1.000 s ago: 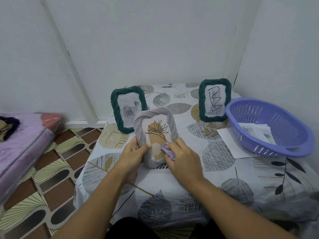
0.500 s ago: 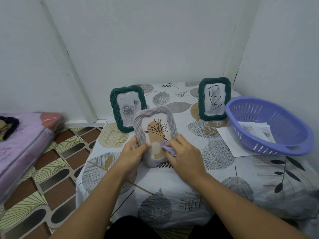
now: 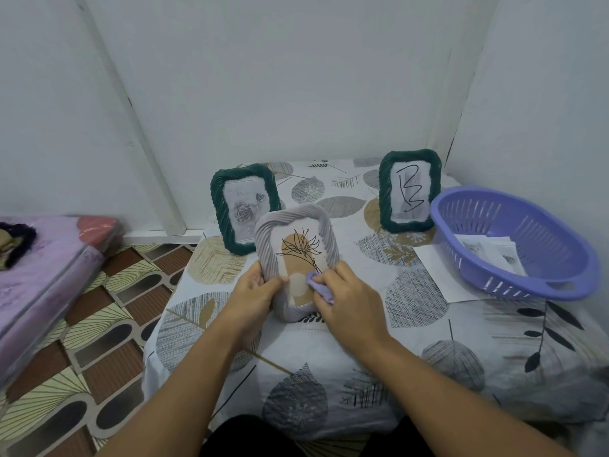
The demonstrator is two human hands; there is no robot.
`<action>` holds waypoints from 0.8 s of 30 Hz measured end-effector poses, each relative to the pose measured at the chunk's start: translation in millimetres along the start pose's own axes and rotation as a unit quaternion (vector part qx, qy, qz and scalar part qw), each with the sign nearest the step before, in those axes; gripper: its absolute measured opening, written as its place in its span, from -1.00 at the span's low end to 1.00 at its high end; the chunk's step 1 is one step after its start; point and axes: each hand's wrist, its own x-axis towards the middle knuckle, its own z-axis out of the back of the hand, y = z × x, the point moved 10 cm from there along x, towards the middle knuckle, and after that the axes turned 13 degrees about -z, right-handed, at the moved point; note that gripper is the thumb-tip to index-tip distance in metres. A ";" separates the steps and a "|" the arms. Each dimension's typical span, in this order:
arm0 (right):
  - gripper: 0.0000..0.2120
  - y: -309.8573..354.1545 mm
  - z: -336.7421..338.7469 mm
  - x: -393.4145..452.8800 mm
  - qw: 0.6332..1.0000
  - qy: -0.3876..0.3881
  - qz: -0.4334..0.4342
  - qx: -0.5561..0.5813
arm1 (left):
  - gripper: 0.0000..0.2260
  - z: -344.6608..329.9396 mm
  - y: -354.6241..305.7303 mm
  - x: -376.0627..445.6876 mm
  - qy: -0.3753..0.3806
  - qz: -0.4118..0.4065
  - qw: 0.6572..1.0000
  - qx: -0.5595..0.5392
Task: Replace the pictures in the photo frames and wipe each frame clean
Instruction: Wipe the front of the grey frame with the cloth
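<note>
Up close, the left hand (image 3: pixel 255 293) wraps around the left edge of the grey frame (image 3: pixel 296 258), thumb on the front rim and fingers curled behind, holding it tilted back with its bottom edge on the table (image 3: pixel 428 324). The right hand (image 3: pixel 349 300) has its fingers closed on a small lilac cloth (image 3: pixel 319 286), pressing it against the lower part of the frame's glass, over a beige picture with a line-drawn flower. Three frames show in all: this grey one and two green ones standing behind it, the left green frame (image 3: pixel 244 207) with a rose picture and the right green frame (image 3: pixel 409 189) with a black squiggle. One purple basket (image 3: pixel 514 242) sits at the right, holding several loose prints, with one white sheet (image 3: pixel 438 268) lying partly under it.
</note>
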 end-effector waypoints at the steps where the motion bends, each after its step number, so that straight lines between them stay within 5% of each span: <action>1: -0.88 -3.6 0.2 1.4 1.000 0.003 -0.009 0.001 | -0.72 -0.1 -0.3 -0.1 -0.001 0.000 1.000 -0.001; 24: -0.87 -2.3 15.4 42.9 0.997 -0.048 -0.059 -0.002 | -0.73 -0.5 -5.7 -4.1 -0.005 0.002 1.000 0.001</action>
